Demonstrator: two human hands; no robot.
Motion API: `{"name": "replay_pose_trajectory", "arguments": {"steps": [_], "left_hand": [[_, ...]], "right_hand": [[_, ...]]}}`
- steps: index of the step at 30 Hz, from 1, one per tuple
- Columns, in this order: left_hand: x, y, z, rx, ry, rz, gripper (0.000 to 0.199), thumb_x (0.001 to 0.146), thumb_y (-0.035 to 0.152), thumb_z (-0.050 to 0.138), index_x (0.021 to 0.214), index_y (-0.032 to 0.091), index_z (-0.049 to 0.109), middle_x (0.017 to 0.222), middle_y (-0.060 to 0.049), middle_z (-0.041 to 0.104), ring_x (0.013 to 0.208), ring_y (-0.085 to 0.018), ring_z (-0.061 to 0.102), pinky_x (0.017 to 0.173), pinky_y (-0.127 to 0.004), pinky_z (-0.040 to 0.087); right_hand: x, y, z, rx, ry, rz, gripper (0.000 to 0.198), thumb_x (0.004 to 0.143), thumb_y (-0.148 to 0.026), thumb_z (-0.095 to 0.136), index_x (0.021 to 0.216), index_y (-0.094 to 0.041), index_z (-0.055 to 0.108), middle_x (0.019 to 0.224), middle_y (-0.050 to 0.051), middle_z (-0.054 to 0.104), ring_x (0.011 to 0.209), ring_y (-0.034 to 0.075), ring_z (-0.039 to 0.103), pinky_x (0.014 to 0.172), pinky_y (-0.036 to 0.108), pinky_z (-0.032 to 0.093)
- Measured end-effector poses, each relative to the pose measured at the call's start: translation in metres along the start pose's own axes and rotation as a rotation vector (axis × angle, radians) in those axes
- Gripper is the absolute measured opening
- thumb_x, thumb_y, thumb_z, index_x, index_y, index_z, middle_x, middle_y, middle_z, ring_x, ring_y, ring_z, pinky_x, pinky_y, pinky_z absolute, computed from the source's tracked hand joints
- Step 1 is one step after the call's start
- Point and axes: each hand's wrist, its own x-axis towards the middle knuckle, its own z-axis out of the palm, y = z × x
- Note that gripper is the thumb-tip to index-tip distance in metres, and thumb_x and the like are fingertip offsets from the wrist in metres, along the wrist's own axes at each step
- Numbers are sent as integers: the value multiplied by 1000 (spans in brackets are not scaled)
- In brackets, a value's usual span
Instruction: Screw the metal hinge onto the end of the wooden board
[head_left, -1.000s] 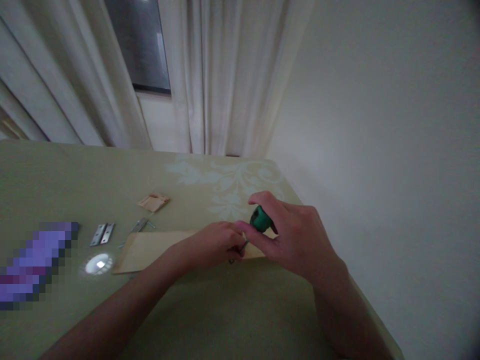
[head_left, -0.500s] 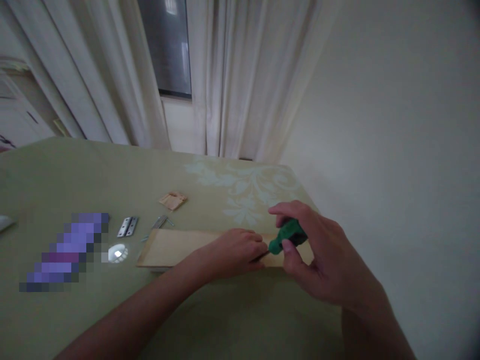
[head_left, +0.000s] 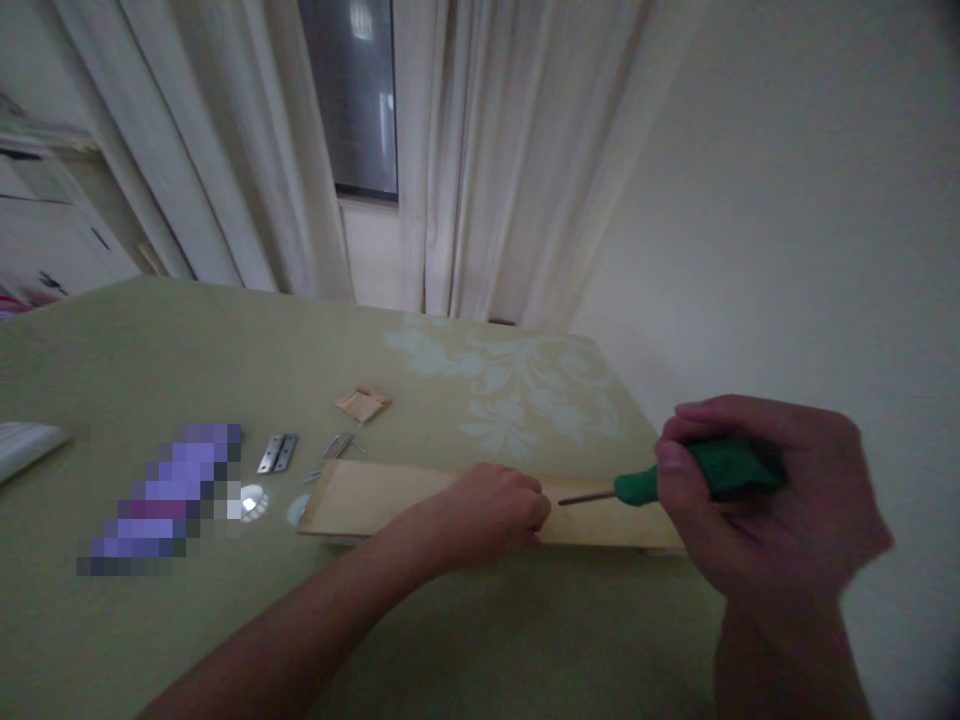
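Note:
A long, pale wooden board [head_left: 367, 500] lies across the table in front of me. My left hand [head_left: 499, 510] rests on its middle, fingers curled together near the front edge; what they hold, if anything, is hidden. To the right, my right hand [head_left: 765, 500] is wrapped around the green handle of a screwdriver [head_left: 637, 488]. Its thin metal shaft points left over the board, with the tip a short way from my left fingers and apart from them.
Left of the board lie a metal hinge [head_left: 278, 453] and several screws [head_left: 341, 445]. Behind it sits a small tan packet [head_left: 364, 403]. Farther left are a blurred-out purple item [head_left: 165, 490], a clear round thing [head_left: 251, 503] and a white object [head_left: 30, 445]. A wall stands right of the table.
My right hand has drawn the screwdriver back to the right, away from my left fingers, and now grips its handle more fully. The view has shifted slightly left.

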Motion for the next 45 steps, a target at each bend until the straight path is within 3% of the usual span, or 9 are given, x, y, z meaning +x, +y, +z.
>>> {"name": "replay_pose_trajectory", "arguments": {"steps": [4,9,15,20,26,34,39,42,45], "left_hand": [[1,3,12,145,65,48,12,102,27,75,97,16,78,95,-8,81,84,-25,77,64,-37,49],[1,11,22,304,145,99,3,98,14,76,99,16,73,90,-6,78,84,-27,78,64,-38,53],[0,25,18,356,127,56,3,101,15,74,100,17,72,91,-6,77,86,-26,78,65,-38,54],[3,24,20,357,136,24,2,102,19,75,101,18,75,96,-5,78,91,-26,77,66,-38,53],[5,13,26,333,144,70,11,102,25,80,91,22,78,88,-3,78,87,-25,76,63,-37,46],[3,12,8,281,229,12,36,109,46,69,88,18,77,84,-6,79,80,-24,77,64,-36,46],[-21,-16,-47,238,162,-334,33,115,37,53,102,19,77,103,-9,82,97,-27,78,77,-37,52],[-50,-56,-75,286,57,-744,42,115,42,41,114,20,77,120,-14,81,112,-32,77,88,-41,55],[-86,-104,-85,282,-26,-982,50,111,40,38,114,12,79,121,-25,80,112,-40,78,89,-47,57]], "right_hand": [[0,6,-3,-1,105,-2,24,93,-29,82,116,-29,77,94,1,76,70,21,74,61,38,63],[-5,21,-15,-42,118,78,27,88,-34,84,115,-36,80,96,5,76,66,27,72,56,45,61],[-3,33,-17,-27,184,-69,27,79,-31,90,104,-27,82,81,1,75,56,19,68,48,35,53],[-7,28,-15,-22,118,90,30,84,-34,87,114,-32,81,92,5,77,65,26,72,57,45,58],[-4,27,-8,-59,119,-34,26,88,-37,85,111,-27,79,90,2,76,65,21,70,59,40,57],[-3,19,-6,-75,69,44,24,93,-37,80,117,-31,79,95,3,77,67,23,72,62,43,59],[-3,38,-15,-82,99,4,29,85,-35,87,113,-31,80,89,2,78,61,24,71,57,43,57],[-2,39,-15,-80,74,-18,30,87,-35,85,116,-29,79,90,3,77,63,24,72,57,43,58],[-2,29,-11,-96,81,5,26,94,-35,80,119,-27,77,92,3,76,65,22,71,60,41,59]]}}
